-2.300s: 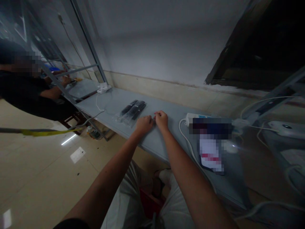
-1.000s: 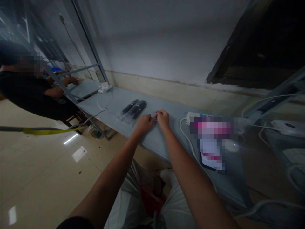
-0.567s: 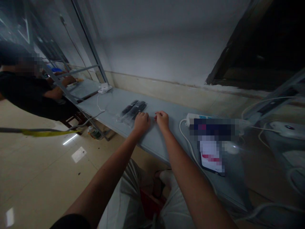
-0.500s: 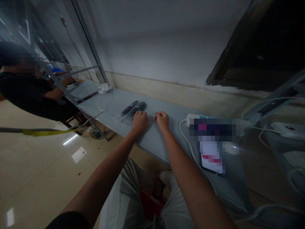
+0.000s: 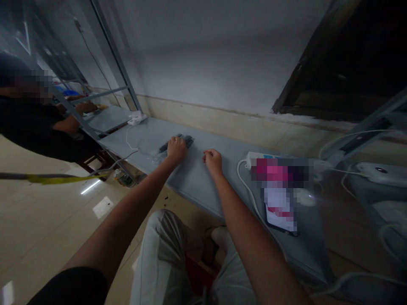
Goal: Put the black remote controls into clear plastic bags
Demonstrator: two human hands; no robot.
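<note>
Clear plastic packets (image 5: 189, 140) with dark, long contents lie on the grey table (image 5: 203, 190). My left hand (image 5: 177, 149) rests over them with bent fingers closed on a packet, and covers much of it. The fingertips are partly hidden. To its right, just above the table, my right hand (image 5: 213, 161) is closed, its fingers curled in toward the thumb. Whatever its fingertips hold, if anything, is too small and dark to make out. The two hands are apart.
On the right lie a white power strip (image 5: 251, 160), its cable (image 5: 246, 186) and a phone (image 5: 280, 212) with a lit screen. A white adapter (image 5: 136, 118) sits at the table's far left. Beyond the metal frame (image 5: 117, 51), another person (image 5: 28, 123) sits working.
My left hand has moved left and away from me, from beside the packets to over them. The right hand stays curled in nearly the same place. The view has shifted slightly.
</note>
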